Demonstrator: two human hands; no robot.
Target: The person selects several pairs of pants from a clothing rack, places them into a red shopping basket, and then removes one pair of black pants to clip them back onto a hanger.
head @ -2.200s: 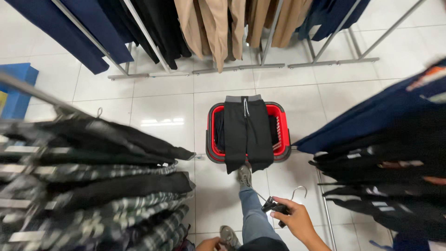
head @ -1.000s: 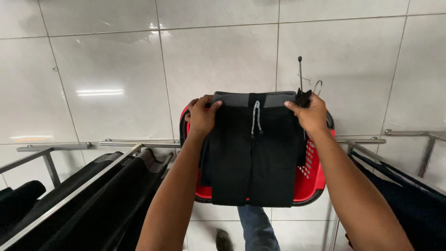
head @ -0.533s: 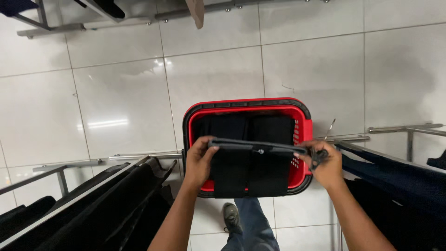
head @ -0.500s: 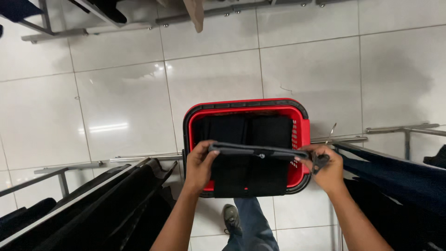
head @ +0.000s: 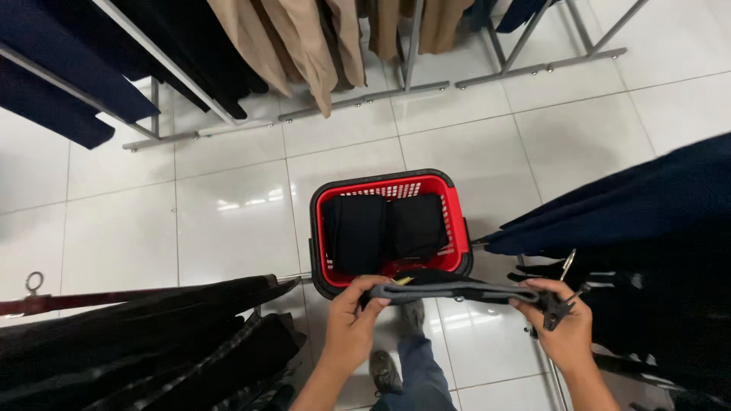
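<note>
Head view, looking straight down at a glossy white tiled floor [head: 228,221]. In the lower middle of the frame the left hand [head: 352,323] and the right hand [head: 562,327] hold between them a folded dark grey garment [head: 449,289], stretched flat and seen edge-on. The left hand is closed on its left end, fingers curled over the top and thumb below. The right hand is closed on the right end and also grips a black clip hanger with a metal hook [head: 560,301]; whether the hanger is clipped to the garment or only held beside it cannot be told.

Just above the garment, in the centre of the frame, a red plastic basket with a dark rim [head: 454,221] stands on the floor. Two folded black garments [head: 384,228] lie side by side inside it. The held garment hangs over the basket's near edge, not yet inside.

As a judgement, the step in hand is carrying the folded piece over the basket. The next move would call for lowering both ends level so the fold keeps, and for keeping the hanger hook clear of the basket's mesh wall.

Around this: beige trousers on a metal rail [head: 304,38] at the upper centre, navy garments [head: 53,84] at the upper left, dark hanging clothes [head: 152,342] at the lower left, and a navy and black rack of clothes [head: 647,228] at the right. A grey shoe and a blue jeans leg [head: 415,365] show at the bottom.
</note>
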